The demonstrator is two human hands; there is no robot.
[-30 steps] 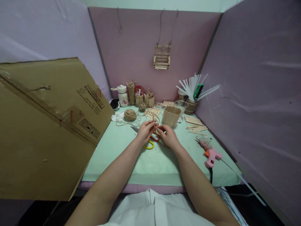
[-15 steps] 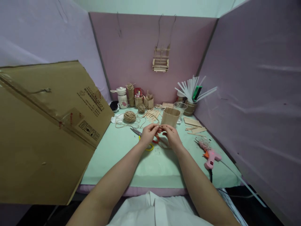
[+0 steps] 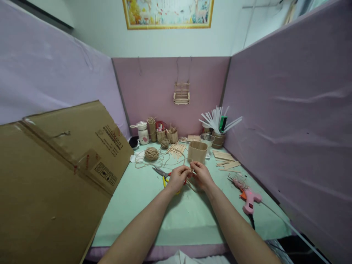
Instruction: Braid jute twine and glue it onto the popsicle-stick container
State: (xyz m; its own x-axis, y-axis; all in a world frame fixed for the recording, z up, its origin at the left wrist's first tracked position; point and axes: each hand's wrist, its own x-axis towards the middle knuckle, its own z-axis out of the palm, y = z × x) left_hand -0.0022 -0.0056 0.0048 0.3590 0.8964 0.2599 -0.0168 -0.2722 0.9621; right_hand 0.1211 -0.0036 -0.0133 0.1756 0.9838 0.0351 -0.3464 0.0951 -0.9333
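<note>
We have a piece of twine (image 3: 191,169) between our two hands, out over the middle of the worktop (image 3: 132,216). The left hand (image 3: 178,178) and the right hand (image 3: 202,175) are close together, each with fingertips pinched on the twine — the exact turn of it there is too small for us to make out. Under our hands lie the scissors (image 3: 159,172), blades to the left, their yellow and red handles partly covered.

Just beyond our fingers stands an upright container of flat wooden sticks (image 3: 197,152), with a clear cup (image 3: 207,139) behind it. To the left we see a ball of twine (image 3: 151,154), loose strands around it, and some scattered sticks (image 3: 176,149). On the right are more flat sticks (image 3: 223,156) and, nearer us, a pink glue gun (image 3: 249,200). A large cardboard sheet (image 3: 63,176) leans at the far left — a small stick-built swing (image 3: 182,96) hangs against the back panel (image 3: 154,88).
</note>
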